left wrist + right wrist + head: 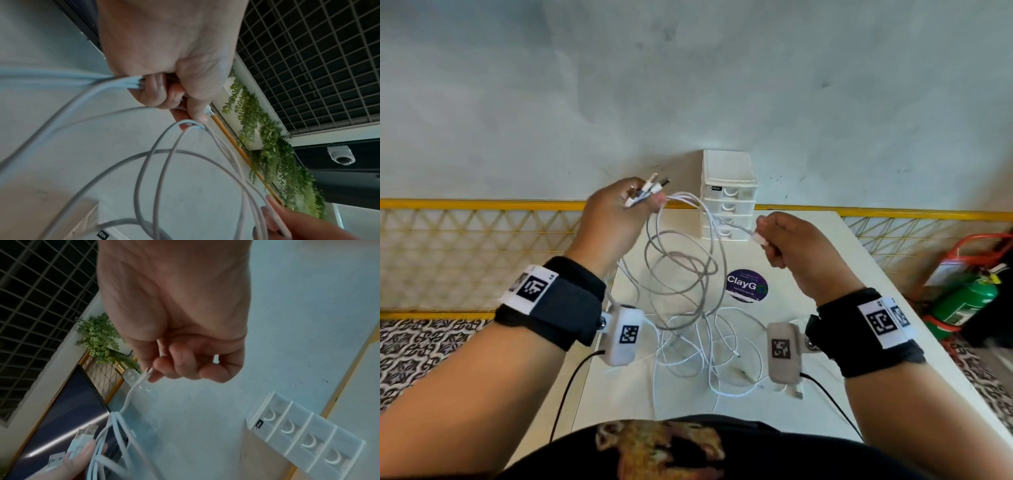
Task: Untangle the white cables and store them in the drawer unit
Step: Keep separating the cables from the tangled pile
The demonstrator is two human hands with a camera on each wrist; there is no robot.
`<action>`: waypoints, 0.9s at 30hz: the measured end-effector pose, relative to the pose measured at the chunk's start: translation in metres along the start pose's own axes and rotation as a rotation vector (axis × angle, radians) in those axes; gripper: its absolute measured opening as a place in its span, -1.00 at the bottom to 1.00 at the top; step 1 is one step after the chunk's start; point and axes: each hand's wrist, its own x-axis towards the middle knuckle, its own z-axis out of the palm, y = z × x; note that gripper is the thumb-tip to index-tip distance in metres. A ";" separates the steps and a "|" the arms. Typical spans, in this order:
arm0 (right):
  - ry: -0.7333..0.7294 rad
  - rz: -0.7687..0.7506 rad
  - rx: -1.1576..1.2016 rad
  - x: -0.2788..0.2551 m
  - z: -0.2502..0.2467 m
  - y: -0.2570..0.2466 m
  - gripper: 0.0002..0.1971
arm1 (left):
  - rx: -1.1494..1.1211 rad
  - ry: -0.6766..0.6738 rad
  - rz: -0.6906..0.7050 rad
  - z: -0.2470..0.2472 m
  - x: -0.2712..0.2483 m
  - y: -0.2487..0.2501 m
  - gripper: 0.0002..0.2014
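My left hand (619,212) is raised above the white table (835,274) and grips a bunch of white cables (681,270) just behind their USB plugs (650,190), which stick out past the fingers. The cables hang in tangled loops (164,170) down to the tabletop. To the right, my right hand (787,240) pinches one white plug end (760,237) of a cable (131,391) that runs back to the bunch. The white drawer unit (727,195) stands at the table's far edge with all its drawers (298,434) closed.
A round purple sticker (747,286) lies on the table in front of the drawer unit. A yellow mesh railing (465,253) runs behind and left of the table. A green cylinder with a red frame (969,294) stands on the floor at the right.
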 end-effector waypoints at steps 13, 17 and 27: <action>-0.101 0.002 -0.154 0.022 0.042 0.014 -0.88 | -0.142 -0.100 0.059 0.022 0.007 0.028 -0.90; -0.124 0.055 -0.080 0.032 0.037 0.025 -0.90 | -0.161 -0.134 -0.010 0.020 0.012 0.019 -0.92; -0.186 0.357 -0.415 0.045 0.050 0.123 -0.59 | -0.276 -0.288 -0.235 0.045 0.033 -0.008 -0.71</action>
